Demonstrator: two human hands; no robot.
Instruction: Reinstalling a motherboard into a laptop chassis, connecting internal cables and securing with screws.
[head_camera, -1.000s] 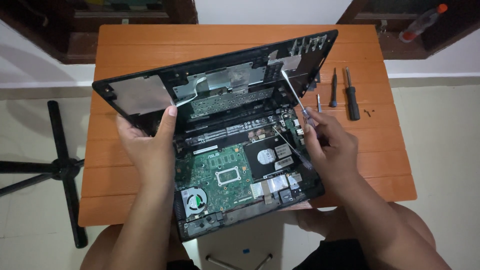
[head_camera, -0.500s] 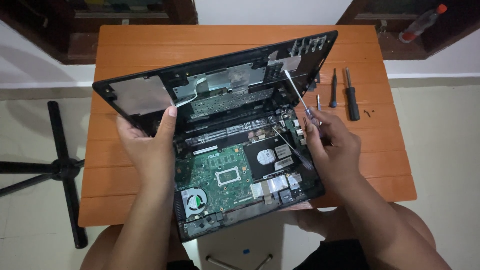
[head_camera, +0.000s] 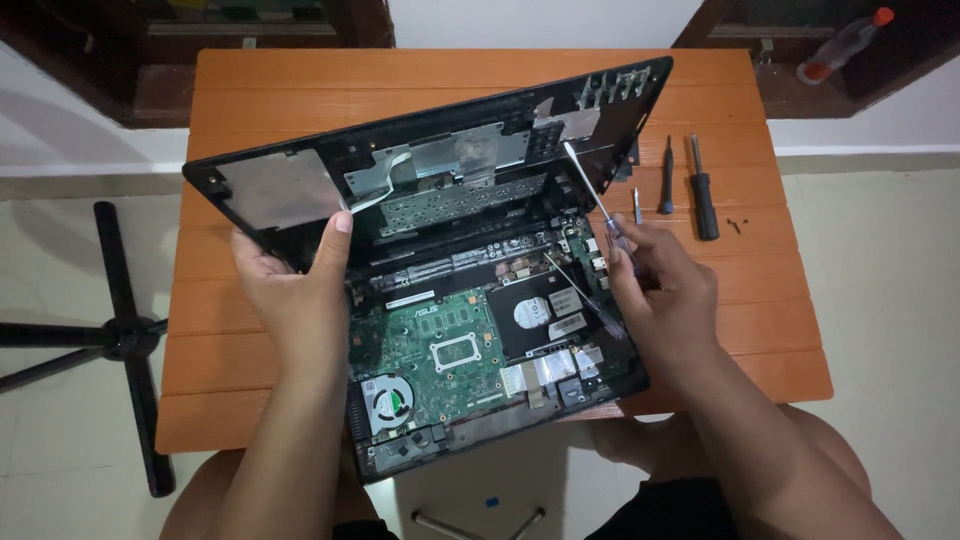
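On the orange desk (head_camera: 250, 90) in front of you lies an opened laptop base (head_camera: 470, 350) with its green circuit board bare, and your left hand (head_camera: 300, 290) props up the black top cover (head_camera: 430, 170), fingers clamped on its lower edge, thumb over the rim. That cover looks light but thin and bendy, likely tethered by delicate ribbon cables, so grip it by the sturdy frame edge, not the middle. Your right hand (head_camera: 660, 290) has its fingers closed on a slim screwdriver (head_camera: 595, 205), tip up near the cover; two spare screwdrivers (head_camera: 690, 185) lie just beside.
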